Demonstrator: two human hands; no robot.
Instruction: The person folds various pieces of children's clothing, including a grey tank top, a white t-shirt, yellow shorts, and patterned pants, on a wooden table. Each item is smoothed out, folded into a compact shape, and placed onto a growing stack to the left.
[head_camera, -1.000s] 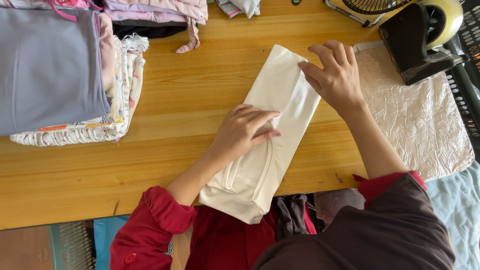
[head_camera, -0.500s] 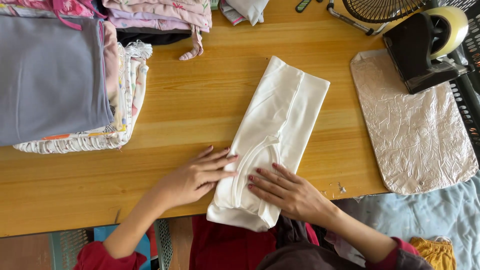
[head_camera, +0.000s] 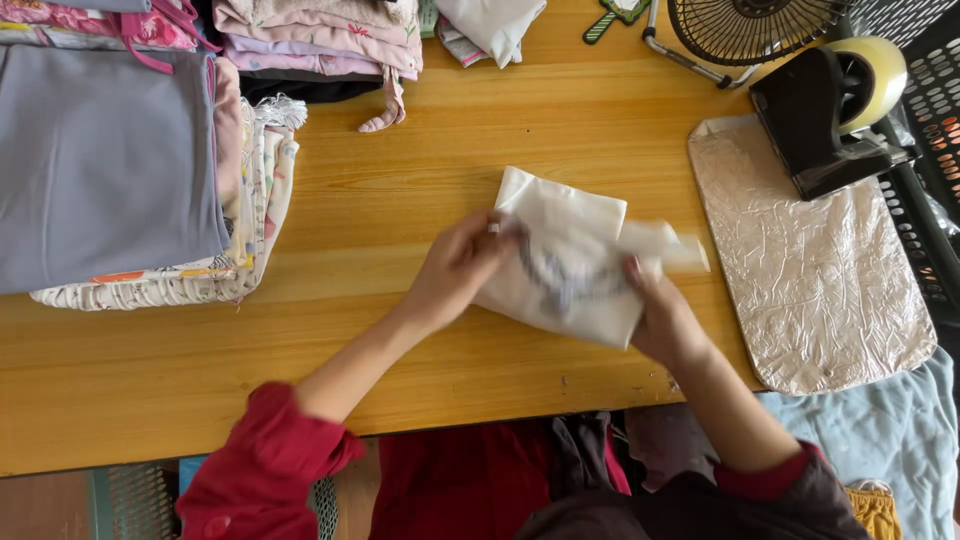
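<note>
A folded white garment is held over the middle of the wooden table, between the two hands. It now forms a compact, roughly square packet, so a long axis is hardly marked; what there is of one runs from the upper left corner down to the lower right, tilted against the table's edge. A faint greyish print can be made out on its upper face (blurred by motion, so its shape cannot be told). A narrow white flap juts out to the right, toward the foil-covered board.

The left hand is laid on the packet's left edge, with its fingers curled together over the fold and pinched on the cloth. The right hand is set at the packet's lower right corner, with the thumb on top and the other fingers tucked beneath the cloth, so that the corner is gripped between them. Both forearms are bare, with red sleeves pushed up toward the elbows.

To the left, well apart from the garment, a stack of folded clothes is seen, topped by a grey piece over floral prints. A second pile of pink and lilac clothes lies at the far edge of the table. Beyond the foil-covered board, a black tape dispenser stands with its roll of tape, and a small fan is partly in view at the top.
</note>
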